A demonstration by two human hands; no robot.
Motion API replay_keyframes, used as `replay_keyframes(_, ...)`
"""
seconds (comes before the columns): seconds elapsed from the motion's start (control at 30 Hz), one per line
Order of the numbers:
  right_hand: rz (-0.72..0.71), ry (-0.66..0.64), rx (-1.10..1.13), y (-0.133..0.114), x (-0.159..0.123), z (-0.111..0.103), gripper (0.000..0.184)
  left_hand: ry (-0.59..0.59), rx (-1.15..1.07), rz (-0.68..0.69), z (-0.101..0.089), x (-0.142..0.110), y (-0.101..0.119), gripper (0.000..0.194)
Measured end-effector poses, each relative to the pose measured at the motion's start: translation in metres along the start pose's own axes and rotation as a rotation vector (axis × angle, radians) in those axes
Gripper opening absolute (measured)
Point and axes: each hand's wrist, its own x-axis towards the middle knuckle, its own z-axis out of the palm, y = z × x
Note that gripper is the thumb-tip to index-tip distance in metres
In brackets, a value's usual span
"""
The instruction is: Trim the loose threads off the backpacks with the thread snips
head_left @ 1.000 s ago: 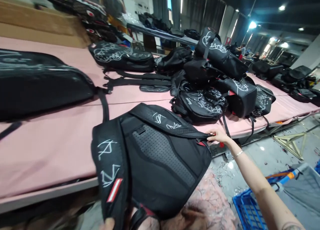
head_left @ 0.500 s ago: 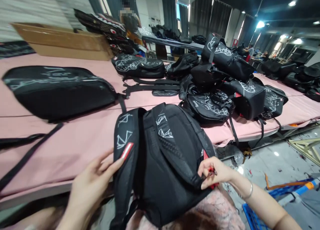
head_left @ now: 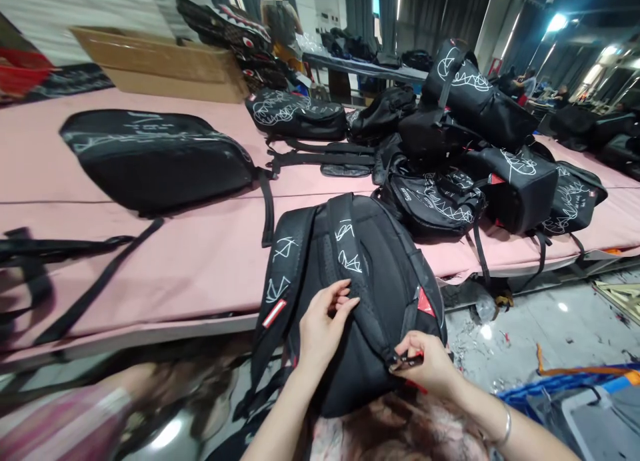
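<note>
A black backpack [head_left: 345,387] leans between my lap and the table edge, its strap side facing up. White scribbled lines mark its two shoulder straps, and a red-and-white tag [head_left: 274,313] sits on the left one. My left hand [head_left: 320,327] is closed in a loose pinch over the right shoulder strap [head_left: 367,307]; whatever is between the fingertips is too small to make out. At that strap's lower end, my right hand [head_left: 430,364] is closed around a small dark tool [head_left: 413,361], mostly hidden by the fingers. A red side tab [head_left: 425,302] shows just above it.
Another black bag [head_left: 165,161] lies on the pink table [head_left: 210,267] at left. Several black backpacks [head_left: 430,204] are heaped at right. A cardboard box [head_left: 160,67] stands behind. A blue crate [head_left: 530,397] is on the littered floor. Someone's leg [head_left: 140,384] shows at lower left.
My left hand has let go of the left shoulder strap and moved right, over the right strap. My right hand stays by that strap's lower end. The view has shifted.
</note>
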Motion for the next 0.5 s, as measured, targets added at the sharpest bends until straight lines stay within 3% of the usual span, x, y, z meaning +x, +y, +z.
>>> replay_keyframes(0.23, -0.030, -0.073, -0.117, -0.002, -0.002, -0.002, 0.008, -0.035, 0.099, 0.073, 0.011, 0.020, 0.014, 0.015)
replay_keyframes(0.37, -0.074, -0.137, -0.118, -0.013, 0.003, -0.022, 0.027, 0.018, 0.077, 0.025, 0.015, 0.022, 0.010, 0.017)
replay_keyframes(0.43, -0.205, -0.081, -0.118, -0.024, 0.010, -0.035, 0.032, 0.045, 0.056, -0.010, 0.017, 0.021, 0.007, 0.018)
replay_keyframes(0.5, -0.409, 0.066, -0.221, -0.036, 0.022, -0.046, 0.021, 0.056, 0.034, -0.039, 0.020, 0.020, 0.004, 0.020)
